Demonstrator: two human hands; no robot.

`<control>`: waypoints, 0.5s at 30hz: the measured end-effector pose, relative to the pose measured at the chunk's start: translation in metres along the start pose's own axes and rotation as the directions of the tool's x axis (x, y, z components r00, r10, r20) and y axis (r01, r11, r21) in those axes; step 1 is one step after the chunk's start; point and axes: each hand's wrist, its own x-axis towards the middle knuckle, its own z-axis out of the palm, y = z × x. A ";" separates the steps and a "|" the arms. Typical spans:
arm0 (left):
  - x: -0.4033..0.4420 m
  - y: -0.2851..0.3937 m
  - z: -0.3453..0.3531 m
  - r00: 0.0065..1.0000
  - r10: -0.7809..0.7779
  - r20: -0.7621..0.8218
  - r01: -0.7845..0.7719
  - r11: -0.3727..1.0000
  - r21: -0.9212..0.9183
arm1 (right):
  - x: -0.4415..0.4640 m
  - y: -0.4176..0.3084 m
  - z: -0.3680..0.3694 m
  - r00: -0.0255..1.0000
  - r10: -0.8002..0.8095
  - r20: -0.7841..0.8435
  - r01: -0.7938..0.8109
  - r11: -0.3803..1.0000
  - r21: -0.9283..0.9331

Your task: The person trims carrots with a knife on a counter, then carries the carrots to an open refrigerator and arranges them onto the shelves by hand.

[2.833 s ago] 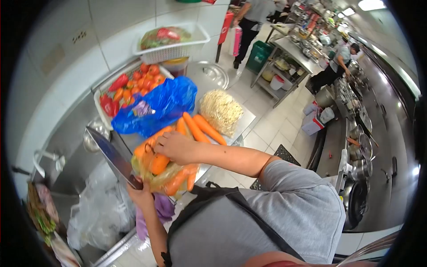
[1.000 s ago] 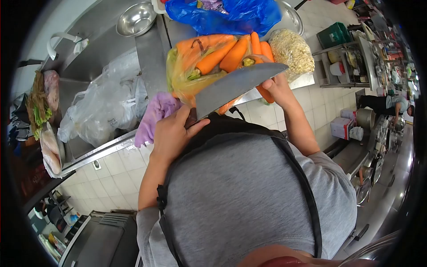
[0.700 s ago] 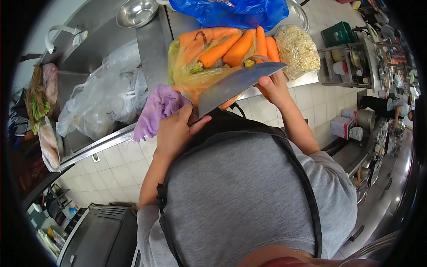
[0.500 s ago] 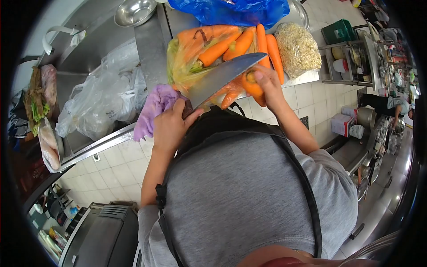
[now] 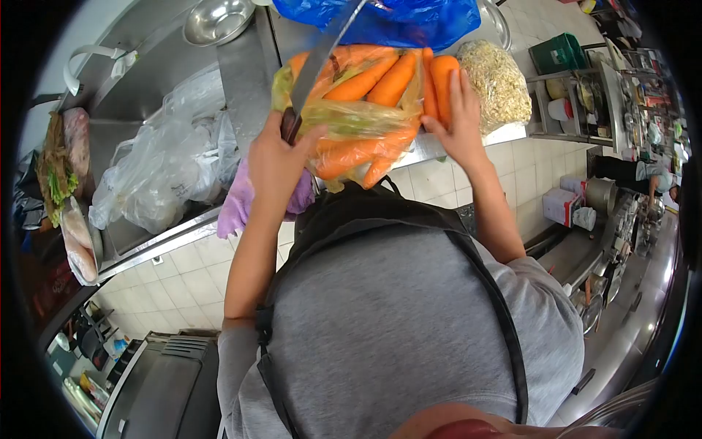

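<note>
My left hand (image 5: 279,157) is closed around the dark handle of a large kitchen knife (image 5: 322,64). The blade points up and away, over the left part of a clear plastic bag of carrots (image 5: 362,150). My right hand (image 5: 461,124) lies against loose carrots (image 5: 444,84) to the right of that bag. Its fingers are stretched out and its thumb is spread apart, touching the near ends. Below my left wrist, a purple cloth (image 5: 241,194) hangs over the counter edge.
A bag of pale sprouts (image 5: 497,86) stands right of the carrots, a blue plastic bag (image 5: 431,22) behind them. Left is a steel sink with clear plastic bags (image 5: 157,168), a faucet (image 5: 91,55) and a metal bowl (image 5: 218,20). Another person (image 5: 647,175) is far right.
The knife has swung up and away from me, off the cloth. My right hand has moved from holding a carrot near the blade to the loose carrots at the right.
</note>
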 end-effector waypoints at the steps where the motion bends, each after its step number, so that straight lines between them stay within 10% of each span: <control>1: 0.011 0.002 0.004 0.999 -0.008 -0.035 0.008 1.000 -0.002 | 0.000 -0.006 0.006 0.993 -0.114 -0.023 0.104 0.963 -0.250; 15: 0.037 -0.016 -0.008 0.965 0.044 -0.260 -0.069 0.994 -0.086 | 0.012 0.017 0.023 0.997 -0.080 0.021 0.082 0.956 -0.283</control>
